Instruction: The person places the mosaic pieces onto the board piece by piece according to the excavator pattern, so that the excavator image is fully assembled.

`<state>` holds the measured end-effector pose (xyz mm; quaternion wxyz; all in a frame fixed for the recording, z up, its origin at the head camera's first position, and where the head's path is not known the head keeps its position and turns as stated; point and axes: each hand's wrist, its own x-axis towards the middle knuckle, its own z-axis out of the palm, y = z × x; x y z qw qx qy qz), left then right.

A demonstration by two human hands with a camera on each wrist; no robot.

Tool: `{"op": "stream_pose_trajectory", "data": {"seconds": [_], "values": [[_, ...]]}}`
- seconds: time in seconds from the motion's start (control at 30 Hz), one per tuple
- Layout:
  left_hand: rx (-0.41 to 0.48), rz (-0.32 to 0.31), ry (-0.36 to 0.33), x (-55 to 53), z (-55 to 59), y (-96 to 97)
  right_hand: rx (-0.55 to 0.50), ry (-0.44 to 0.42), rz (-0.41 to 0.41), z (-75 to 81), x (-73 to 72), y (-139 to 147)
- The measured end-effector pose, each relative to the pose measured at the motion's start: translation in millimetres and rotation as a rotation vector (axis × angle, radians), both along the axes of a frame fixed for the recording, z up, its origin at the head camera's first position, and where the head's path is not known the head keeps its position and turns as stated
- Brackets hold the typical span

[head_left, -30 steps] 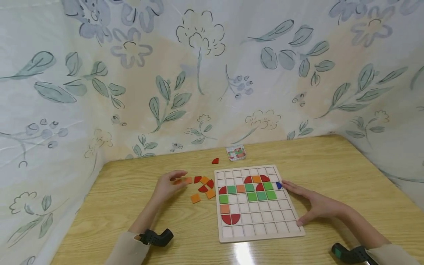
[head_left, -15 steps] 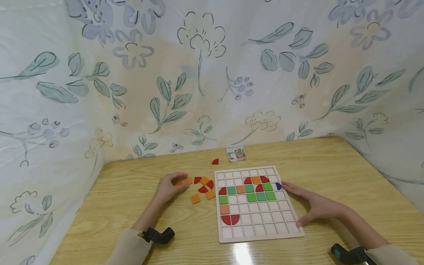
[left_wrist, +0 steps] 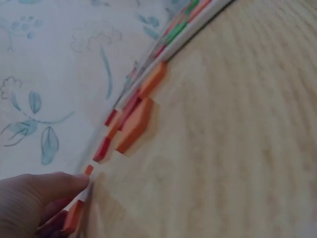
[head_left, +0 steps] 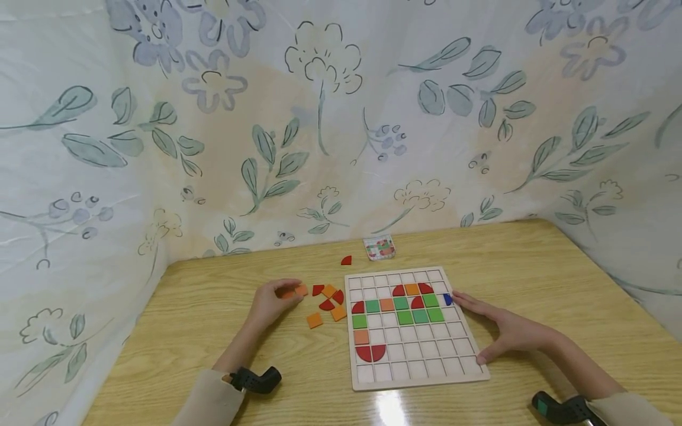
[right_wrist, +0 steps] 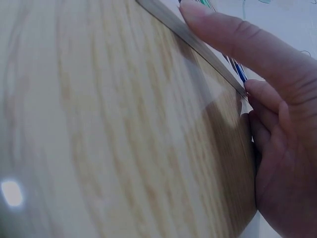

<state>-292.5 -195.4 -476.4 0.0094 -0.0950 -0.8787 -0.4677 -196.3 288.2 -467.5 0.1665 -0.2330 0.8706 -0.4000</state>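
The fingertips and thumb of my left hand (head_left: 270, 303) pinch a light-orange square tile (head_left: 301, 290) left of the loose pieces. A second orange tile (left_wrist: 73, 217) lies under the fingers in the left wrist view. My right hand (head_left: 508, 325) rests spread against the right side of a pale gridded board (head_left: 421, 361), its thumb on the near right corner. Fingertips touch the edge beside a blue quarter-round piece (head_left: 447, 299). Red quarter-rounds (head_left: 371, 353), green squares (head_left: 405, 316) and orange squares (head_left: 361, 336) sit in the board's cells.
Between the left hand and the board lie several loose orange squares (head_left: 315, 320) and red quarter-rounds (head_left: 327, 305). One red quarter-round (head_left: 347, 260) lies farther back, near a small card with a coloured pattern (head_left: 380, 247). A floral cloth (head_left: 341, 118) hangs behind the wooden table (head_left: 213, 278).
The left thumb and fingers have closed on the light-orange tile, which has shifted slightly left. My right hand has stayed at the board's edge.
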Motion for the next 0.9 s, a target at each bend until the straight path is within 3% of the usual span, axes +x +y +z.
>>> {"op": "stream_pose_trajectory", "data": {"seconds": [0.13,0.47,0.9], "values": [[0.057,0.022,-0.038,-0.8,3.6,-2.8,0.004,-0.001,-0.002,-0.2,-0.2,0],[0.082,0.012,-0.033,0.7,9.8,-3.3,0.004,-0.021,-0.012,-0.5,-0.3,1],[0.091,-0.041,-0.039,12.4,27.0,46.5,0.006,-0.008,-0.014,-1.6,0.0,1]]}}
